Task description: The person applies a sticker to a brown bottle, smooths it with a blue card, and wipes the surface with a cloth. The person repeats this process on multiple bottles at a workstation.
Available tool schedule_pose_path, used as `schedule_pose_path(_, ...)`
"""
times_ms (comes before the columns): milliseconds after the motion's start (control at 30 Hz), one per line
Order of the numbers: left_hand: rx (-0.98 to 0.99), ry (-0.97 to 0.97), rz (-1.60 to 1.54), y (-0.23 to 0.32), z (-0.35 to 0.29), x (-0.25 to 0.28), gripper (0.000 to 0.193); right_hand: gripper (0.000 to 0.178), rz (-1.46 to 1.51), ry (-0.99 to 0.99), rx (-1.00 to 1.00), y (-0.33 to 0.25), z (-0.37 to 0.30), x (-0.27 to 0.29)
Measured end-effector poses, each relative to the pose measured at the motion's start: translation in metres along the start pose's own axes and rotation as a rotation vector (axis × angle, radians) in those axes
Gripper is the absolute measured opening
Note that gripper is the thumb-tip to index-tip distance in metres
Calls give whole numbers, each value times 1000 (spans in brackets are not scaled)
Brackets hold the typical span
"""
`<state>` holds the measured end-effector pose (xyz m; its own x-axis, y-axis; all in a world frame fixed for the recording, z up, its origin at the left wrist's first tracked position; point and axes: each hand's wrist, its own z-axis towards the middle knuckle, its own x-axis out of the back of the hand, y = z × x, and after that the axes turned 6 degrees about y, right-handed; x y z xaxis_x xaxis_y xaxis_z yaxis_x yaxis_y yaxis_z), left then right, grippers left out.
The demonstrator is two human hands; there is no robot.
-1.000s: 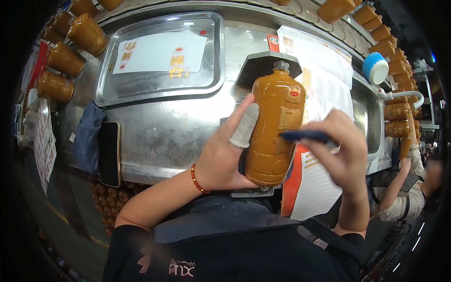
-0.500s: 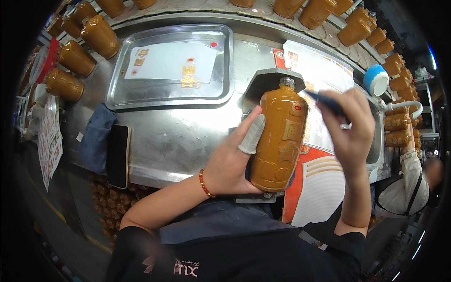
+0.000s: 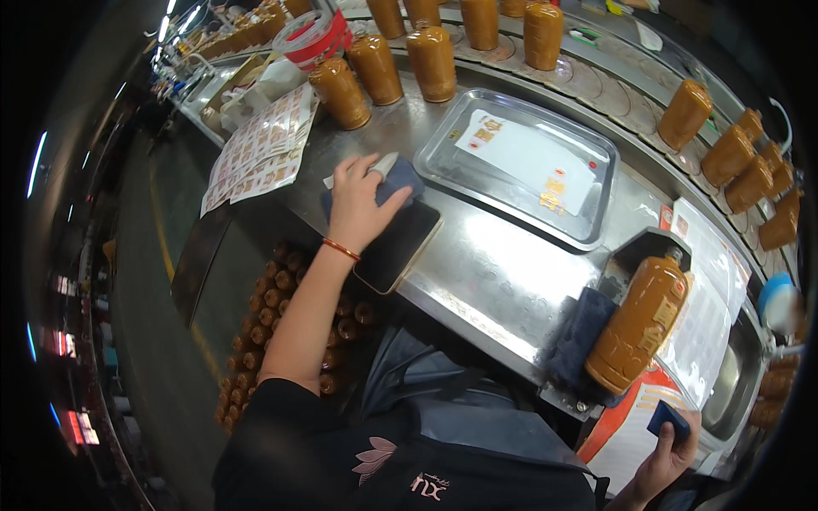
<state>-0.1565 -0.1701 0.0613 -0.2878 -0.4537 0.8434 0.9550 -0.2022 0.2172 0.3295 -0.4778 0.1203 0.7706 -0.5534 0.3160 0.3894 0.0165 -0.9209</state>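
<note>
At the left, my left hand (image 3: 362, 200) lies over a folded blue cloth (image 3: 402, 179), its fingers and thumb apart. A grey finger cover sits on one fingertip. Beside that hand is a dark phone (image 3: 399, 247) at the table edge. Low on the right, my right hand (image 3: 669, 460) pinches a small flat dark blue piece (image 3: 669, 423), whose exact kind I cannot make out. A glossy brown bottle (image 3: 639, 324) with a clear neck and gold raised characters leans in a dark metal stand (image 3: 652, 245), on blue padding (image 3: 579, 336). Neither hand touches it.
A metal tray (image 3: 609, 217) holding label sheets stands on the steel table. Brown bottles (image 3: 430, 64) stand behind it and along a curved conveyor (image 3: 596, 81). Printed sheets (image 3: 264, 149) hang over the left edge. More bottles (image 3: 277, 294) are below the table.
My left hand has let go of the bottle and moved left onto the blue cloth. My right hand has come down and away from the bottle with the blue piece. The view has turned left.
</note>
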Motion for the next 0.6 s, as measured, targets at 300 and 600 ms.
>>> schedule_pose_path(300,-5,417,-845,41,50,38,26,20,17,290,93,-17,-15,-4)
schedule_pose_path(600,-1007,-113,-972,325,-1,-2,25,17,86,346,24,-6,-24,3)
